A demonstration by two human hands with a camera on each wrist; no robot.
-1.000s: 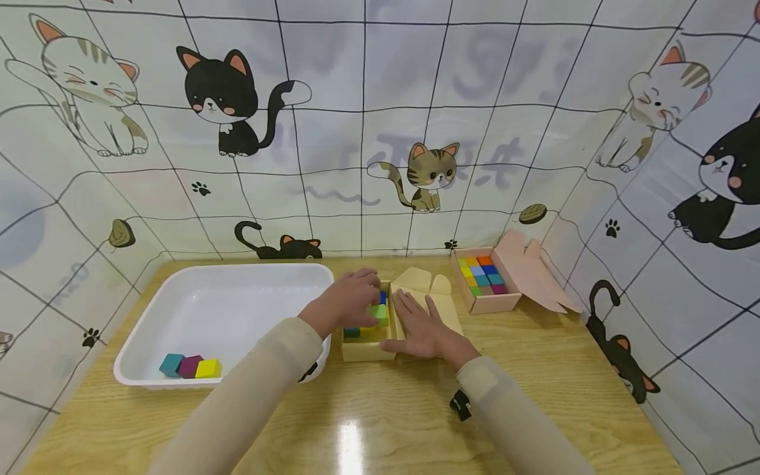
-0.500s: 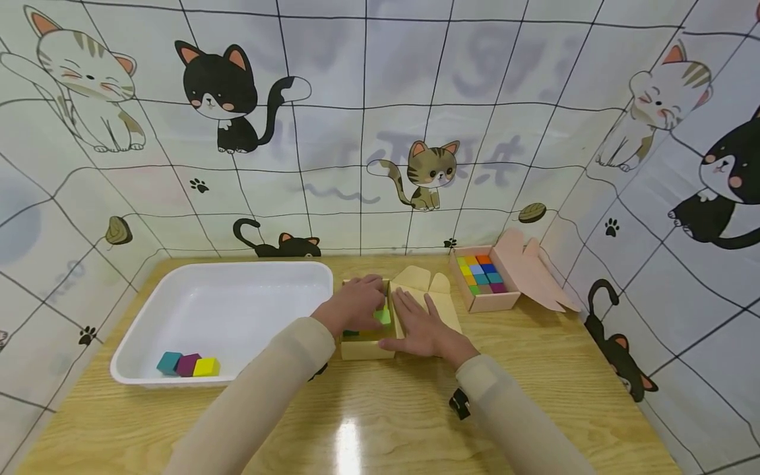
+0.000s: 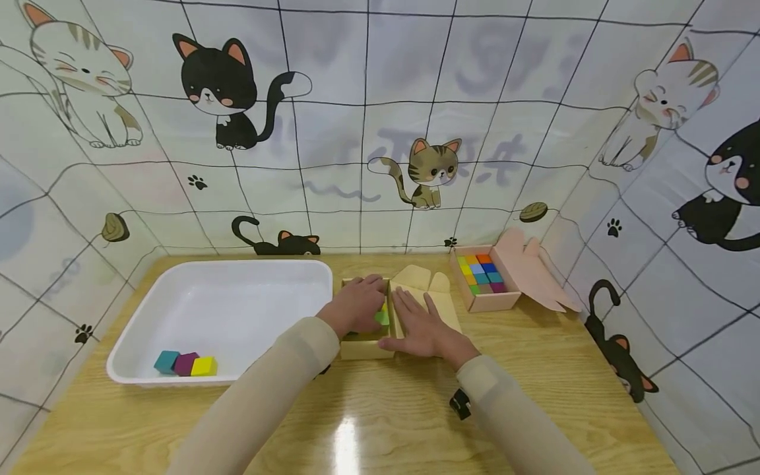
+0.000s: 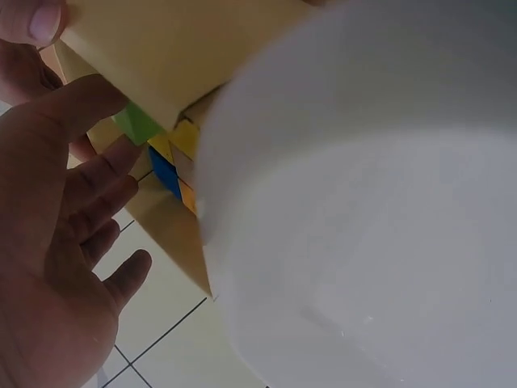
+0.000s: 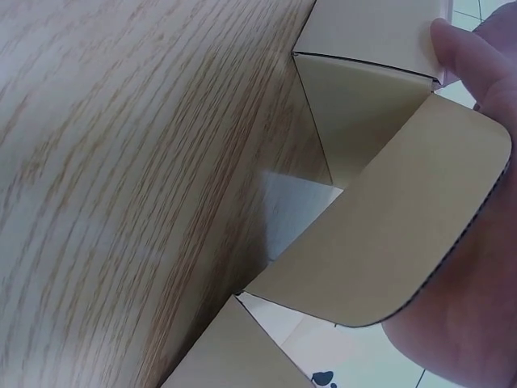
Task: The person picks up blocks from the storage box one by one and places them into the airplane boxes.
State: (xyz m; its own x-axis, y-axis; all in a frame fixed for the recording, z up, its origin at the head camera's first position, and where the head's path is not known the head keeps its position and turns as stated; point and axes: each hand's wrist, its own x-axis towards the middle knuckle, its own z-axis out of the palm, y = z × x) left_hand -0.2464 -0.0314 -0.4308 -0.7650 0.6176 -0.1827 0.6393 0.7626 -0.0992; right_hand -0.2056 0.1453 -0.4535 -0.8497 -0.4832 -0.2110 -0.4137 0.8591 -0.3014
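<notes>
My left hand (image 3: 359,303) reaches down into a small yellow cardboard box (image 3: 368,351), its back hiding much of the inside. In the left wrist view, thumb and index finger pinch a green cube (image 4: 137,126) at the edge of the box. Beside that cube lie yellow cubes (image 4: 187,136), a blue cube (image 4: 165,171) and an orange one, set close together. My right hand (image 3: 423,326) lies with fingers straight on the folded-back lid (image 3: 448,310); its thumb (image 5: 468,52) touches the box's near corner.
A large white tray (image 3: 237,297) stands left of the box, holding a teal cube (image 3: 167,361), a purple cube (image 3: 186,364) and a yellow cube (image 3: 204,367). At the back right, an open pink box (image 3: 493,303) holds several coloured cubes in rows. A cat-print sheet surrounds the table.
My left hand has shifted slightly right and down over the yellow box, covering more of its cubes. The right hand stays on the lid. The head view has tilted a little.
</notes>
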